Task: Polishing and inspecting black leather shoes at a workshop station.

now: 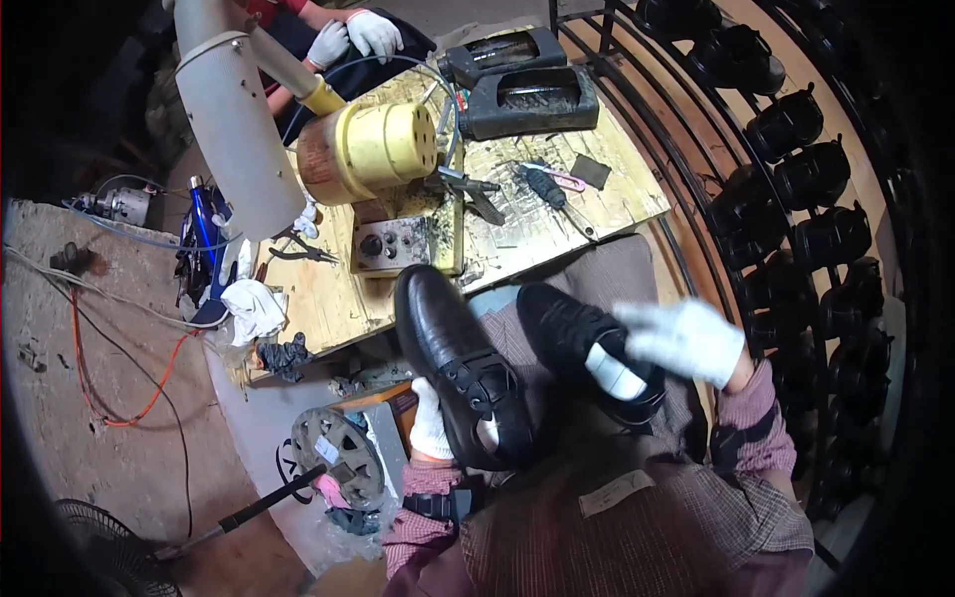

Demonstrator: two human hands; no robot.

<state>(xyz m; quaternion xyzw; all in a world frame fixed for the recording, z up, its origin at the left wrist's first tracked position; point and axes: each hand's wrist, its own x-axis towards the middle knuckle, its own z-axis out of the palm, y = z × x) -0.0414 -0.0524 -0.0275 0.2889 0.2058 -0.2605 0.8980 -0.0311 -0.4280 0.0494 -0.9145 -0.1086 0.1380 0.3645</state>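
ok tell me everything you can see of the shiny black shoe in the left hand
The shiny black shoe looks like smooth leather, with a rounded, glossy toe, a strap-like piece with cutouts across its upper, and a pale patch inside the opening. It is held above the lap, toe pointing away from the person and slightly left, upper facing the camera. The white-gloved left hand grips its left side near the heel. The sole is mostly hidden.

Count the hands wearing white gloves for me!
4: the person's left hand, holding a black shoe; right hand, at the other shoe; a co-worker's hand and another beside it, beyond the table. More may be hidden.
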